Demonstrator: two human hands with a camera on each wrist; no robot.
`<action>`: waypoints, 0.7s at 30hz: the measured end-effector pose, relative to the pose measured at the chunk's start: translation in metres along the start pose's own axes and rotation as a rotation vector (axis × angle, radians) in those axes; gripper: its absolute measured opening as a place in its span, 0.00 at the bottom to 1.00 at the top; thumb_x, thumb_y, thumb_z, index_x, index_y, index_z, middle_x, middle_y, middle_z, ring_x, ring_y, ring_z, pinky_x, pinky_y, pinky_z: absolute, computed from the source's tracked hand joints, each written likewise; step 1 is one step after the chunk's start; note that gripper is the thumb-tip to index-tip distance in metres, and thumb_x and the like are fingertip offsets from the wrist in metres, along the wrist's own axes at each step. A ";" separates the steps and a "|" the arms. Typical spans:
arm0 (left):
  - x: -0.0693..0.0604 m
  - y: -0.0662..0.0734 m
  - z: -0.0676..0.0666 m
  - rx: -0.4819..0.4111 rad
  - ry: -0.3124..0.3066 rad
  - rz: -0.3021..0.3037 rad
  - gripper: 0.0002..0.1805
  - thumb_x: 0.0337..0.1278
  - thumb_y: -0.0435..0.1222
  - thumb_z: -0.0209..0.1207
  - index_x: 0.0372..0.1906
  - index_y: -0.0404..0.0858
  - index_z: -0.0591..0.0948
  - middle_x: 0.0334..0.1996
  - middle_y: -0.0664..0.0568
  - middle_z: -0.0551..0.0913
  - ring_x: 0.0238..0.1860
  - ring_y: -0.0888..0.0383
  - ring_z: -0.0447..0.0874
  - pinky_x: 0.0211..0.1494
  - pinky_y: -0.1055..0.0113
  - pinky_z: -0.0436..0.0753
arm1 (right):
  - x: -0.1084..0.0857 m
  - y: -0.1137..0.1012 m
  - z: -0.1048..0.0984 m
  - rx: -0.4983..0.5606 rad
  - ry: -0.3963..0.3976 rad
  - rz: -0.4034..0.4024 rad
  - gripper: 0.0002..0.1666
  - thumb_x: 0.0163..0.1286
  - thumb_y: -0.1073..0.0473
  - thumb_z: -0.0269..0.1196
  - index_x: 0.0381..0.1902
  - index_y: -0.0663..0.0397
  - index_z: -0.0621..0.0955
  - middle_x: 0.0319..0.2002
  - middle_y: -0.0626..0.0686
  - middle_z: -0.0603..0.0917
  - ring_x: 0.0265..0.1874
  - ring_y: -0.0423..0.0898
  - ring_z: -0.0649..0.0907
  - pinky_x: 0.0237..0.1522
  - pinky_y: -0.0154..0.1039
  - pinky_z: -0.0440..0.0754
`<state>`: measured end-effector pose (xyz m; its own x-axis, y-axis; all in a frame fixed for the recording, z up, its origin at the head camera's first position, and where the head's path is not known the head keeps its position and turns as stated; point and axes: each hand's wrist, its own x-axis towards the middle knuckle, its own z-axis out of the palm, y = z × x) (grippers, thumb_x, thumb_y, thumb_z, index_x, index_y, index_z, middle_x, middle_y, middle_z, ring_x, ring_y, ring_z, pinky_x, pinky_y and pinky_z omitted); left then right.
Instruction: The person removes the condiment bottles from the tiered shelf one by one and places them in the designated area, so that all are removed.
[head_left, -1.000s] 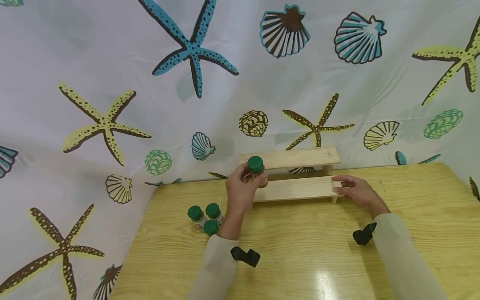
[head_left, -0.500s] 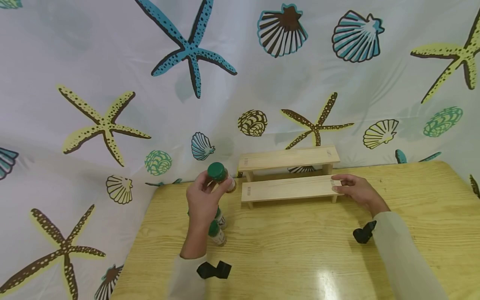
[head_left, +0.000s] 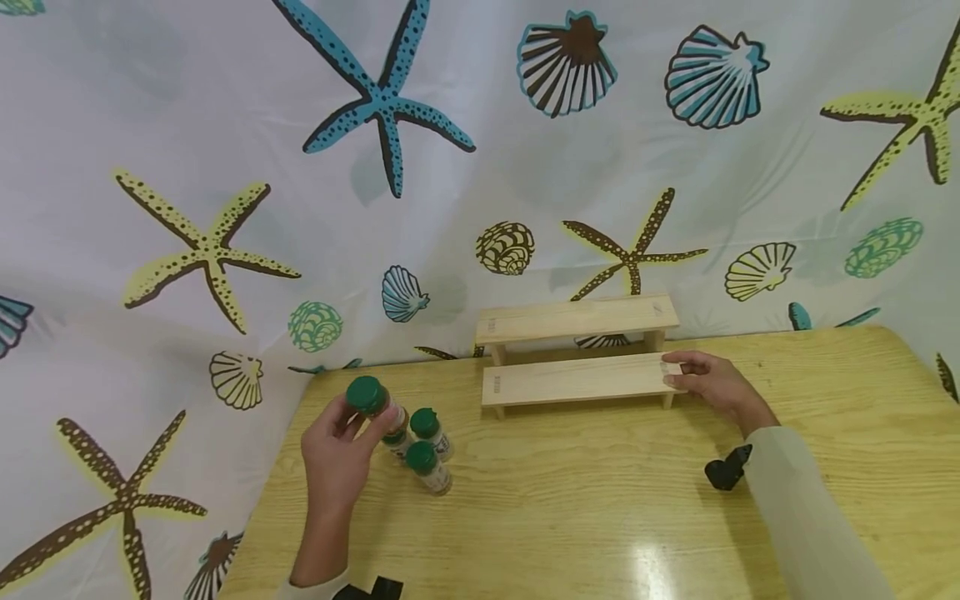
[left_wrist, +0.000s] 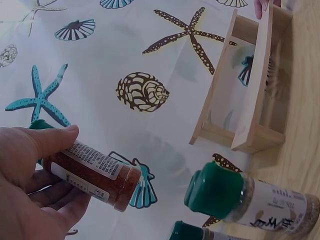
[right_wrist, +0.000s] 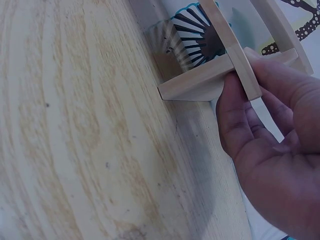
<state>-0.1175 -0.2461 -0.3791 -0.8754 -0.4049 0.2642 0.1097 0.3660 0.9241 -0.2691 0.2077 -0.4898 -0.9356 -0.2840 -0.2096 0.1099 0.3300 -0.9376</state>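
Observation:
My left hand [head_left: 337,458] grips a green-capped spice jar [left_wrist: 97,167] with a reddish-brown filling and a white label. It holds the jar tilted, over the left side of the table. Close by stand three more green-capped jars: one at the back [head_left: 431,429], one at the front [head_left: 430,469], and a third [head_left: 396,447] partly hidden behind the held jar. A two-tier wooden rack [head_left: 573,380] stands at the table's back. My right hand [head_left: 716,386] pinches the right end of its lower board [right_wrist: 242,70] between thumb and fingers.
The wooden tabletop [head_left: 570,500] runs in front of the rack and to its right. Behind the table hangs a white cloth [head_left: 465,167] printed with starfish and shells, close to the rack's back. Black camera mounts [head_left: 726,471] sit at both wrists.
My left hand has carried the jar leftward and nearer, from in front of the rack's left end to the standing jars. The right hand has kept its place on the rack.

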 end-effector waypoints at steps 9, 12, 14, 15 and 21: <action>-0.012 -0.024 -0.014 0.046 0.076 -0.130 0.21 0.48 0.38 0.70 0.49 0.37 0.81 0.38 0.66 0.81 0.47 0.70 0.78 0.52 0.86 0.76 | -0.002 -0.003 0.002 0.005 0.001 -0.006 0.36 0.67 0.50 0.62 0.67 0.61 0.66 0.47 0.50 0.71 0.37 0.39 0.71 0.38 0.37 0.77; -0.017 -0.035 -0.014 0.050 0.081 -0.165 0.22 0.48 0.38 0.70 0.49 0.37 0.80 0.38 0.66 0.80 0.47 0.72 0.78 0.51 0.87 0.76 | -0.001 -0.001 0.002 0.009 -0.001 -0.003 0.37 0.66 0.49 0.63 0.67 0.61 0.67 0.45 0.49 0.71 0.37 0.40 0.71 0.39 0.37 0.77; -0.020 -0.042 -0.014 0.056 0.076 -0.181 0.22 0.48 0.38 0.70 0.50 0.36 0.80 0.39 0.67 0.80 0.47 0.74 0.77 0.51 0.87 0.76 | -0.001 0.000 0.002 0.013 -0.004 -0.001 0.37 0.65 0.49 0.63 0.67 0.61 0.67 0.44 0.48 0.71 0.37 0.40 0.71 0.40 0.37 0.77; -0.021 -0.047 -0.014 0.053 0.073 -0.183 0.23 0.48 0.38 0.70 0.50 0.35 0.80 0.39 0.67 0.79 0.47 0.74 0.77 0.51 0.87 0.75 | -0.001 0.001 0.002 0.012 -0.004 0.001 0.37 0.65 0.49 0.63 0.66 0.61 0.68 0.43 0.47 0.71 0.37 0.40 0.71 0.40 0.37 0.77; -0.026 -0.068 -0.011 0.063 0.058 -0.228 0.25 0.48 0.39 0.70 0.52 0.35 0.79 0.40 0.67 0.78 0.47 0.75 0.75 0.51 0.88 0.75 | -0.001 0.000 0.000 0.009 0.002 -0.002 0.37 0.66 0.49 0.63 0.66 0.60 0.68 0.45 0.47 0.71 0.37 0.40 0.70 0.37 0.37 0.76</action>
<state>-0.0973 -0.2702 -0.4458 -0.8456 -0.5296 0.0674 -0.1190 0.3099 0.9433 -0.2677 0.2079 -0.4897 -0.9365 -0.2831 -0.2072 0.1111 0.3209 -0.9406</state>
